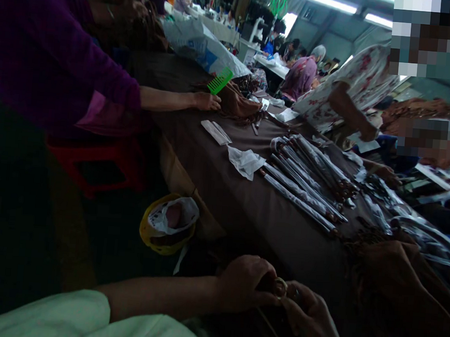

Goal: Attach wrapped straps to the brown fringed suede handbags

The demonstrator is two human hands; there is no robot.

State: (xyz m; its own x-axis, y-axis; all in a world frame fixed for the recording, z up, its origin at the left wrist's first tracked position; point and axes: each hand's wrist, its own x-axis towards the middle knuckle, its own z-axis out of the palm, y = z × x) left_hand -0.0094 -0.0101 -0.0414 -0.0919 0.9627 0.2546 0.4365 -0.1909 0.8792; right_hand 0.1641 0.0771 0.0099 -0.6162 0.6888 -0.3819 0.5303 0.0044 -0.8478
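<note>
Brown-clothed workshop table (237, 206); left hand (244, 284), right hand (311, 313) gripping small metal ring (280, 288).

The metal ring (280, 288) between the left hand (244, 284) and the right hand (309, 315) is partly covered by fingers, and the dark piece under it is lost in shadow, its shape impossible to tell. The right forearm runs off the near edge. Brown fabric (396, 275) is cut off at the right. A white plastic bag (170, 216) hides most of what lies in the yellow basket (146, 230). A pixelated patch (430, 138) blurs a co-worker's head on the right, and another (418, 35) covers the far right corner. At the far end, the workers' (300, 76) handiwork is too small to tell.
</note>
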